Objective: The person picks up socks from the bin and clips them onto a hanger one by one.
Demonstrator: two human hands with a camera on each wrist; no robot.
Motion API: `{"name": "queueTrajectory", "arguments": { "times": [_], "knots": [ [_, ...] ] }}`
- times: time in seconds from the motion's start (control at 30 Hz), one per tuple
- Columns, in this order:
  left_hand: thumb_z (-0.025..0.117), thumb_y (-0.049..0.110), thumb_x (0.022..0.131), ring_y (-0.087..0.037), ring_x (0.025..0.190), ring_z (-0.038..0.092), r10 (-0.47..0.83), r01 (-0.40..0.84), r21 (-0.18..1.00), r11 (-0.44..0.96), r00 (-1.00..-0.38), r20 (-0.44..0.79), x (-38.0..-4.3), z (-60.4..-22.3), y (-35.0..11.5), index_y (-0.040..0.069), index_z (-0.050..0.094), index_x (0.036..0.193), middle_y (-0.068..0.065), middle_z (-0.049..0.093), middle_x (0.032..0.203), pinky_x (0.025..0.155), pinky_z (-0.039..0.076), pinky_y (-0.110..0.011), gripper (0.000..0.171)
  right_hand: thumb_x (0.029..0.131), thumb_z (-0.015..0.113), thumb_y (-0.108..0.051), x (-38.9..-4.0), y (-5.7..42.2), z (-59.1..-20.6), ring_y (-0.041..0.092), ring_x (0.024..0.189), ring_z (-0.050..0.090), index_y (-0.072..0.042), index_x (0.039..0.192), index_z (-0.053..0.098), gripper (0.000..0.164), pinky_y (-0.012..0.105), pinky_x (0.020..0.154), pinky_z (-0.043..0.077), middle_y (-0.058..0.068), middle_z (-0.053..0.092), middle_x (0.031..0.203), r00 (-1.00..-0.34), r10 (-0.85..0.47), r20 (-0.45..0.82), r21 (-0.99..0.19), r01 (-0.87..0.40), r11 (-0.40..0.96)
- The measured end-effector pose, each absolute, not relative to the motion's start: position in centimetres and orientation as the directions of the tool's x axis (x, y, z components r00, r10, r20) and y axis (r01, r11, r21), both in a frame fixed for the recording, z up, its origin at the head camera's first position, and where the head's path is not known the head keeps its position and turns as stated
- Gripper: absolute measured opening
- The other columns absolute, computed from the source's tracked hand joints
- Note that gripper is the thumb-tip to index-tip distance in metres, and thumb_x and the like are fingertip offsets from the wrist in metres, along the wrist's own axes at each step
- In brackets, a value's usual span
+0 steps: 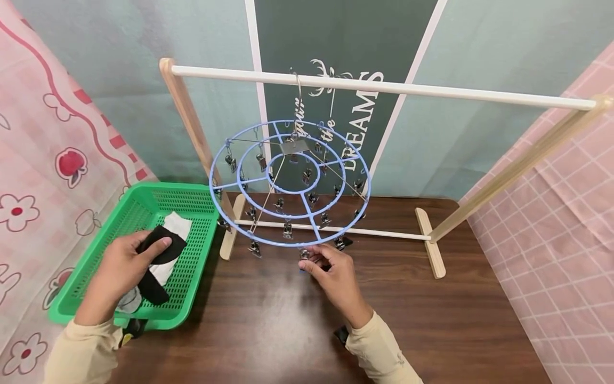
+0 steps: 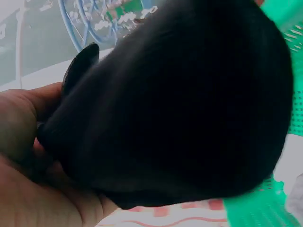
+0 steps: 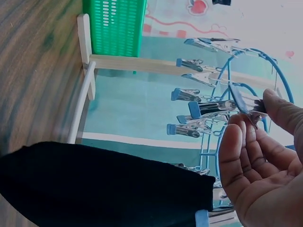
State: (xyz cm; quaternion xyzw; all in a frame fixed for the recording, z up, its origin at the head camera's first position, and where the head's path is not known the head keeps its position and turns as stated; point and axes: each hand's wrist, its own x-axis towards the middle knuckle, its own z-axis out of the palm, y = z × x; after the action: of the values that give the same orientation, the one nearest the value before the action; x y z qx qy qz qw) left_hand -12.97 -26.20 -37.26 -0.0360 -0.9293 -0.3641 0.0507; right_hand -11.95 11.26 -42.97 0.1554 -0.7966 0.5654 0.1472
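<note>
Pinching a clip (image 1: 304, 254) at centre, the right hand (image 1: 339, 278) may, by pulling, tilt the hanger (image 1: 306, 208); the left hand (image 1: 117, 266) grips black cloth (image 1: 175, 249).

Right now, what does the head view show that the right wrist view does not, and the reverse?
Only head: the left hand gripping soft black cloth, white cloth inside the green plastic basket, and the white top rail.

Only right wrist: the broad side of a long black fabric piece next to a blue-tipped metal clip.

Both: the right hand pinching a silver metal clip, the round blue hanger, basket and brown wooden table.
</note>
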Motion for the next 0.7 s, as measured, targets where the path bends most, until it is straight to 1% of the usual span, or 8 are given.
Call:
{"name": "queueTrajectory", "arguments": {
  "times": [0.1,0.27,0.33,0.37,0.43,0.53,0.6,0.7],
  "knots": [
    [0.064,0.023,0.094,-0.008,0.062,0.052,0.087,0.187,0.61,0.77,-0.978,0.19,-12.4,-36.8,-25.1,0.008,0.069,0.093,-0.006,0.063,0.081,0.057,0.039,-0.025,0.016,0.075,0.081,-0.006,-12.0,11.4,-42.8,0.011,0.069,0.063,0.001,0.097,0.072,0.025,0.025,0.06,0.052,0.003,0.066,0.082,-0.898,-0.089,0.431,-0.832,-0.434,0.346],
    [0.067,0.02,0.092,-0.011,0.069,0.045,0.171,0.275,0.611,0.742,-0.96,0.223,-11.6,-36.4,-23.2,0.013,0.067,0.09,0.001,0.057,0.075,0.057,0.036,-0.027,0.007,0.075,0.081,-0.009,-11.9,11.5,-42.6,0.009,0.066,0.059,-0.001,0.094,0.071,0.023,0.023,0.058,0.049,0.001,0.064,0.081,-0.908,-0.086,0.411,-0.831,-0.411,0.374],
    [0.066,0.02,0.093,-0.01,0.068,0.044,0.202,0.304,0.61,0.731,-0.951,0.233,-11.3,-36.4,-22.5,0.016,0.066,0.087,0.004,0.055,0.071,0.058,0.035,-0.026,0.007,0.075,0.081,-0.01,-11.9,11.6,-42.5,0.01,0.064,0.057,-0.004,0.093,0.071,0.022,0.023,0.056,0.048,0.0,0.063,0.081,-0.913,-0.076,0.401,-0.839,-0.4,0.369],
    [0.065,0.02,0.094,-0.009,0.069,0.046,0.215,0.32,0.607,0.727,-0.946,0.242,-11.2,-36.4,-22.1,0.017,0.066,0.088,0.005,0.057,0.073,0.059,0.037,-0.026,0.007,0.074,0.081,-0.01,-11.9,11.6,-42.5,0.011,0.064,0.057,-0.004,0.093,0.071,0.022,0.023,0.056,0.047,0.0,0.063,0.081,-0.913,-0.072,0.401,-0.84,-0.399,0.368],
    [0.061,0.019,0.097,-0.007,0.065,0.046,0.25,0.349,0.609,0.713,-0.937,0.244,-10.9,-36.5,-21.5,0.019,0.063,0.085,0.006,0.052,0.068,0.058,0.037,-0.025,0.012,0.074,0.081,-0.009,-11.9,11.6,-42.5,0.014,0.063,0.057,-0.004,0.093,0.071,0.021,0.023,0.056,0.047,0.0,0.063,0.081,-0.911,-0.066,0.407,-0.841,-0.402,0.362],
    [0.056,0.016,0.099,-0.005,0.067,0.05,0.294,0.399,0.609,0.686,-0.917,0.27,-10.5,-36.8,-20.5,0.019,0.061,0.086,0.01,0.053,0.071,0.059,0.039,-0.025,0.014,0.075,0.08,-0.008,-11.9,11.6,-42.4,0.014,0.066,0.058,-0.003,0.094,0.072,0.021,0.025,0.058,0.049,0.002,0.063,0.082,-0.903,-0.064,0.425,-0.836,-0.418,0.356],
    [0.055,0.013,0.099,-0.005,0.064,0.047,0.319,0.427,0.619,0.66,-0.904,0.283,-10.3,-37.0,-19.8,0.019,0.056,0.082,0.011,0.046,0.067,0.058,0.036,-0.025,0.018,0.076,0.078,-0.005,-11.8,11.6,-42.3,0.013,0.068,0.058,-0.001,0.095,0.072,0.021,0.025,0.059,0.05,0.004,0.064,0.083,-0.901,-0.068,0.429,-0.836,-0.425,0.347],
    [0.056,0.01,0.098,-0.004,0.062,0.043,0.349,0.464,0.633,0.62,-0.886,0.307,-10.2,-37.4,-18.8,0.02,0.052,0.08,0.012,0.042,0.066,0.057,0.035,-0.024,0.021,0.078,0.076,-0.003,-11.8,11.7,-42.2,0.011,0.07,0.059,0.002,0.097,0.071,0.02,0.023,0.061,0.05,0.007,0.065,0.085,-0.912,-0.067,0.406,-0.856,-0.405,0.321]
  ]
}}
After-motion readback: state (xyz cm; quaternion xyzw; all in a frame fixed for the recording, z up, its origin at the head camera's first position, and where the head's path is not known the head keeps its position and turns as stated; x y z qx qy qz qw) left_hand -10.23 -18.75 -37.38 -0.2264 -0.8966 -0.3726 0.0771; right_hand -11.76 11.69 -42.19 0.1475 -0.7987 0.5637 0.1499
